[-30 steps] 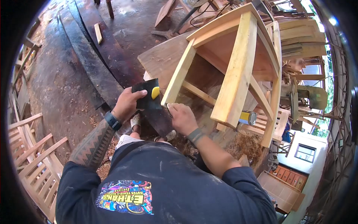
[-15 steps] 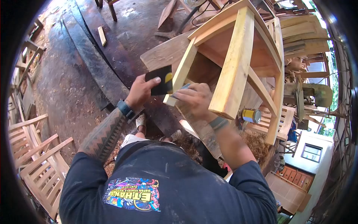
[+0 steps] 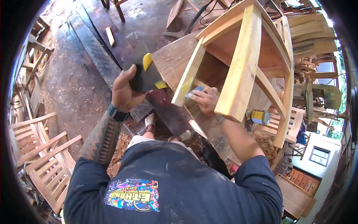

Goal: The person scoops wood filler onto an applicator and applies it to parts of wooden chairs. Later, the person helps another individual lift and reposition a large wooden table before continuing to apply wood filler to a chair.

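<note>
Furniture frame (image 3: 266, 48) before the person (image 3: 179, 175)
The can (image 3: 260, 117) appears between two legs (image 3: 244, 67), some slatted pieces (image 3: 56, 153) at far left.

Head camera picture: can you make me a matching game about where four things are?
1. flat dark board with yellow smears
2. small flat bluish tool
3. round metal can with yellow label
4. pale slatted wooden frames

A. in the right hand
B. lower left of the picture
C. in the left hand
D. right of both hands

Pairs: 1-C, 2-A, 3-D, 4-B.

L hand (image 3: 125, 91) partly hidden bhnd dk plate (image 3: 148, 77), R forearm (image 3: 239, 137) blurred.
</note>
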The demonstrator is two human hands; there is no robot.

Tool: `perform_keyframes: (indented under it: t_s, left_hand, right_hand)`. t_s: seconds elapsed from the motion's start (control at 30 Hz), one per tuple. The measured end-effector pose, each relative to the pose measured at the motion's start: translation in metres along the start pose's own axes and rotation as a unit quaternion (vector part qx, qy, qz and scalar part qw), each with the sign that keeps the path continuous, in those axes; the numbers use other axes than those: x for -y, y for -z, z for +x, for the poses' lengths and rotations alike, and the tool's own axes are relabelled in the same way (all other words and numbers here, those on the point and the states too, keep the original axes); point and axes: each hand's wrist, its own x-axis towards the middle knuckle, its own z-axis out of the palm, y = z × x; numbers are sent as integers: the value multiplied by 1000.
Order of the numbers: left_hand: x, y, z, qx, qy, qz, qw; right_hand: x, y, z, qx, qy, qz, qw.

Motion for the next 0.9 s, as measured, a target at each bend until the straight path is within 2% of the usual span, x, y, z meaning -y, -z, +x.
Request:
perform_keyframes:
  t_s: [0.03, 0.07, 0.1, 0.2, 0.23, 0.33, 0.47, 0.67, 0.7, 0.9]
  left_hand:
    - [-7, 2, -1, 56, 12, -39, 998]
    - [-10, -2, -1, 66, -4, -43, 997]
    - [-13, -9, -1, 77, -20, -48, 996]
    - [-22, -24, 3, 101, -36, -56, 993]
    - [-21, -31, 5, 103, -41, -48, 993]
    - [-21, -30, 13, 138, -31, -54, 988]
    - [-20, -21, 18, 157, -4, -80, 984]
    - [-16, -14, 17, 109, -2, -42, 993]
    - [-17, -11, 19, 110, -1, -42, 993]
    - [-22, -8, 25, 85, 28, -47, 995]
  right_hand:
    - [-3, 5, 6, 18, -32, 6, 999]
    - [-6, 7, 10, 36, -67, 12, 997]
    - [-15, 0, 26, -91, -57, 37, 994]
    - [-16, -6, 62, -125, -152, 14, 980]
    - [-22, -19, 67, -64, -206, 46, 975]
    - [1, -31, 69, -15, -251, 44, 967]
    - [60, -27, 50, 16, -230, 45, 972]
    - [126, -7, 33, 73, -237, 60, 967]
    - [131, -7, 29, 36, -220, 47, 974]
    - [142, -14, 16, 0, -218, 38, 975]
